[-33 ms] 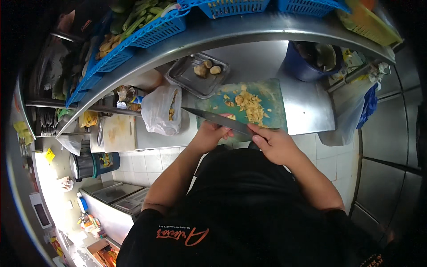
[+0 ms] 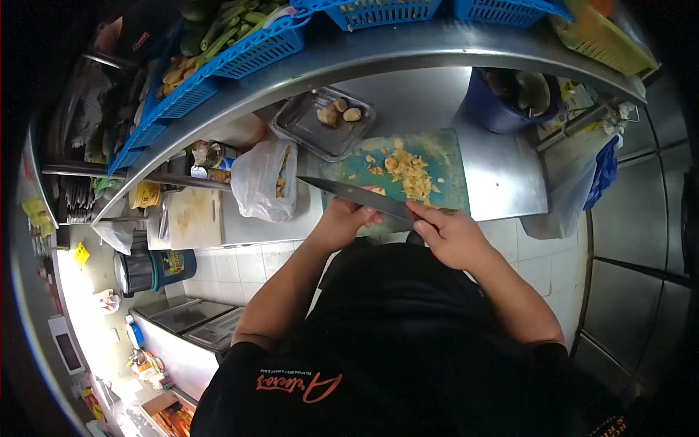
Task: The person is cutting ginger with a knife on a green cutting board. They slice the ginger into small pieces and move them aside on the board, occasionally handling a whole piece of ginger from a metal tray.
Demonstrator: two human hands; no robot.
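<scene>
My right hand (image 2: 453, 237) is closed round the handle end of a large kitchen knife (image 2: 357, 194), whose blade points left across the near side of the green cutting board (image 2: 451, 164). My left hand (image 2: 342, 224) is closed on a small pale piece of root (image 2: 378, 191), which looks like ginger; the blade partly covers it. Beyond the knife, yellowish peelings (image 2: 411, 175) lie heaped on the board. Several brown-and-pale chunks (image 2: 328, 116) of what seems the same root sit in a clear tray (image 2: 291, 131) at the board's far left.
A white plastic bag (image 2: 258, 178) stands left of the board, with a pale board (image 2: 195, 218) farther left. At the back right is a dark blue bucket (image 2: 484, 102). A metal shelf (image 2: 408, 58) with blue baskets (image 2: 262, 54) spans the far side above the counter.
</scene>
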